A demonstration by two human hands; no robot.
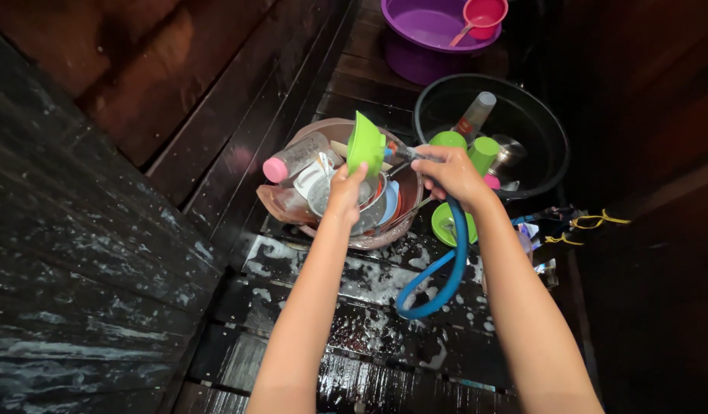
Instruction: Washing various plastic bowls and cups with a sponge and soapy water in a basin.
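My left hand (344,192) grips a lime-green plastic bowl (366,143), tilted on edge above a pinkish basin (323,132) full of dishes. My right hand (451,172) is closed around the end of a blue hose (450,268), pointed at the green bowl. The hose loops down under my right forearm. Inside the basin lie a clear bottle with a pink cap (294,159), metal bowls and coloured plates.
A black tub (538,126) at the right holds green cups (484,152), a bottle and a metal pot. A purple basin (423,46) with a pink scoop (482,15) stands farther off. A small green dish (444,224) lies on the wet, soapy dark planks.
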